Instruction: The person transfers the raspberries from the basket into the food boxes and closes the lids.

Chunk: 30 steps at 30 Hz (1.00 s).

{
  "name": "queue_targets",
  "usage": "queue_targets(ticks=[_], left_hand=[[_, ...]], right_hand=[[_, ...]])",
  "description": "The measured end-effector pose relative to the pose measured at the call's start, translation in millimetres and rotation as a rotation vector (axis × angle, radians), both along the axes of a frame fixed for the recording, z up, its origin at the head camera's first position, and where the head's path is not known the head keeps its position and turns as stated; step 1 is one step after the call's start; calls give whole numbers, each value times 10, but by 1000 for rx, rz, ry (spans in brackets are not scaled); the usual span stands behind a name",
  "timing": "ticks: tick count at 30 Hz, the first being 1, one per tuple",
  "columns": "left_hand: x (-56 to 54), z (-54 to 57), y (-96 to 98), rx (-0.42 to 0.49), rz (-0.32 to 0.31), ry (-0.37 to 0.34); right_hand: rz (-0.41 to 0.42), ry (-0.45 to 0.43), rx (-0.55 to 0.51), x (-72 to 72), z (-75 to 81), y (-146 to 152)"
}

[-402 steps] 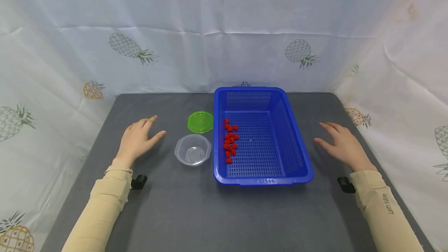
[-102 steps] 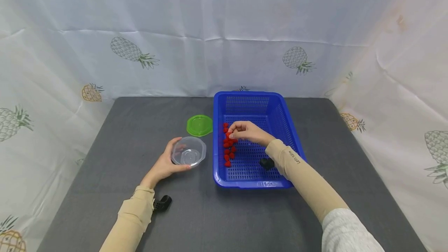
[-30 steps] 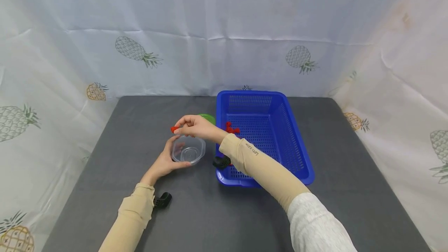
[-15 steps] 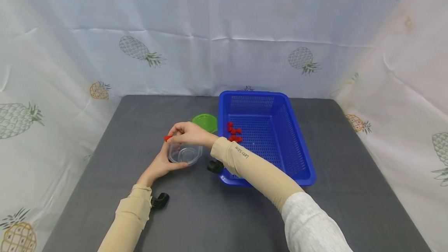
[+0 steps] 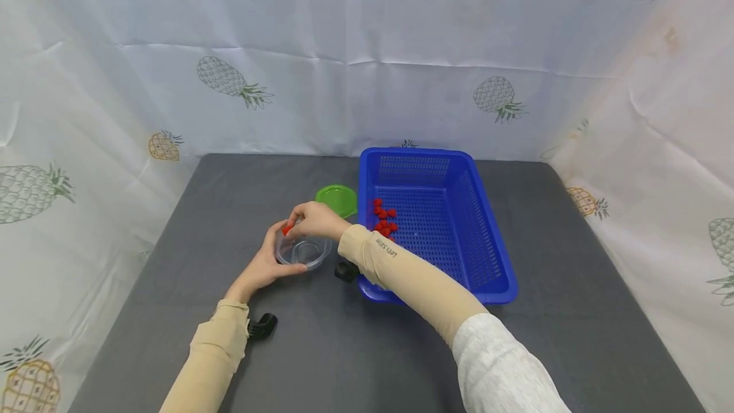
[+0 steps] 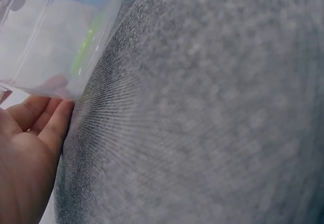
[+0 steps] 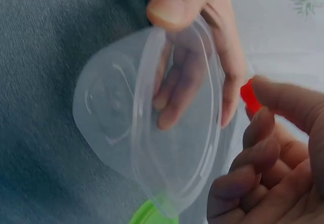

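The left hand (image 5: 266, 266) is holding the clear bowl (image 5: 304, 252), its thumb resting on the near side and its fingers curling round the other side. The right hand (image 5: 318, 220) is pinching a small red piece (image 5: 287, 230) between thumb and finger. The piece is hanging near the rim, close to the left fingers. I'm thinking a soft pinch is best here, since squeezing hard could be making it pop out. Having it over the middle of the bowl before letting go should be helping it miss the rim, and a steady bowl seems good too.

Inside the bowl, I'm seeing no red pieces. Other red pieces (image 5: 383, 213) are lying in the blue basket (image 5: 500, 266), bunching along its left side. The right arm (image 5: 413, 276) is covering part, so I cannot tell how many. A green lid (image 5: 338, 201) is lying on the desk (image 5: 344, 362), just beside the basket.
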<state>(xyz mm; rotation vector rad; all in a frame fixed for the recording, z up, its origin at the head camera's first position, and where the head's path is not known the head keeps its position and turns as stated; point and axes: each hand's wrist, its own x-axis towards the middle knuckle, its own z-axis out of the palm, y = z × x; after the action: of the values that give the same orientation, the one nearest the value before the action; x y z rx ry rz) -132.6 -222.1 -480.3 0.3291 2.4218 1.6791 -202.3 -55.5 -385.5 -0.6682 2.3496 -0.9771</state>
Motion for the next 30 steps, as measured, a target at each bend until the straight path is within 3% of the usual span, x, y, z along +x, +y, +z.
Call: queue_targets(ticks=[6,13,18,25,30], left_hand=[[23,41,13,-51,33,-35],[104,314,91,-71,24,-47],[108,354,111,-70,30,-70],[97,307,105,-54,30,-61],[27,108,51,-10,19,-84]], right_hand=[[-3,-2,51,24,-85,-34],[-16,16,79,40,-135,-29],[-30,67,80,30,-133,-17],[10,116,115,37,-128,-10],[9,102,99,42,-126,6]])
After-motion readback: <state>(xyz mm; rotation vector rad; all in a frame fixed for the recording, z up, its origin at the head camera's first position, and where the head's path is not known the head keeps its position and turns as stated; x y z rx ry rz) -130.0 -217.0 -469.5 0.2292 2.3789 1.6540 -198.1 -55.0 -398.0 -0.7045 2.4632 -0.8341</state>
